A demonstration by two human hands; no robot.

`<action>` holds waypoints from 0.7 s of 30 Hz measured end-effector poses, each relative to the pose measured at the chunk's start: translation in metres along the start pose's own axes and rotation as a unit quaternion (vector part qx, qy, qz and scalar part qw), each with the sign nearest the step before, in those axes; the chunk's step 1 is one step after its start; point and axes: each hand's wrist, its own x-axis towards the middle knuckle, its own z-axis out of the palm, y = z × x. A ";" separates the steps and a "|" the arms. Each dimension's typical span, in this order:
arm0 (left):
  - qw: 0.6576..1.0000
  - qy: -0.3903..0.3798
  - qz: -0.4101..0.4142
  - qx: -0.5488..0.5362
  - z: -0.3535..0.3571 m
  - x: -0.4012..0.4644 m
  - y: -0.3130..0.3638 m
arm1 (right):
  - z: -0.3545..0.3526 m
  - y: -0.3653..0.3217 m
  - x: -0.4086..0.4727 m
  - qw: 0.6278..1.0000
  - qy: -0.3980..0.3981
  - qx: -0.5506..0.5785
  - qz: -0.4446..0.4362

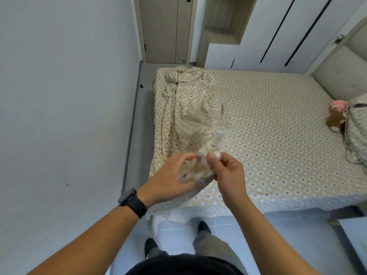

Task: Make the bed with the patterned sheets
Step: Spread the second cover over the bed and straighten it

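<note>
Person stands at the near-left corner of the bed [278, 126], both hands over a bunched top sheet [190, 116]; the fitted patterned sheet [278, 155] beneath looks flat and already stretched across the mattress. The loose sheet lies in a twisted rope from the far-left corner down to the near edge, with a knot-like wad at its far end; a tail hangs over the near edge toward the floor.

Right hand [228, 171] — thumb and fingers curled, pinching a gathered corner of the loose sheet; left hand [170, 179] fingers bent in around the same bunch, index tip near the pinched cloth; whether it truly grips or only touches, cannot tell for sure, motion blur there.

Handling, as a judgement: thin cotton-like cloth, light, limp, no stiffness; it will drape and cling to the sheet below, same print so edges are hard to read. Best hold is at a hem or corner, one in each hand, spread wide before shaking out; pulling mid-bunch would likely tighten the twist.

Also present: black watch [133, 201] on the left wrist; pillow [357, 126] and small plush toy [336, 114] at the headboard end.
</note>
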 end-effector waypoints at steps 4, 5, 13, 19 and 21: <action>0.998 0.064 -0.020 0.015 0.036 0.016 0.023 | -0.012 0.016 0.001 0.996 -0.083 -0.017 0.030; 0.996 0.073 -0.029 0.039 0.040 0.018 0.023 | -0.015 0.021 0.005 0.994 -0.091 0.008 0.066; 0.980 0.106 -0.083 0.145 0.082 0.029 0.054 | -0.058 0.103 0.090 0.827 -0.133 0.269 0.475; 0.910 0.222 -0.236 0.259 0.093 0.022 0.056 | -0.097 0.068 0.116 0.924 -0.070 0.175 0.332; 0.913 0.192 -0.273 0.236 0.102 0.022 0.058 | -0.115 0.044 0.101 0.971 -0.070 0.089 0.210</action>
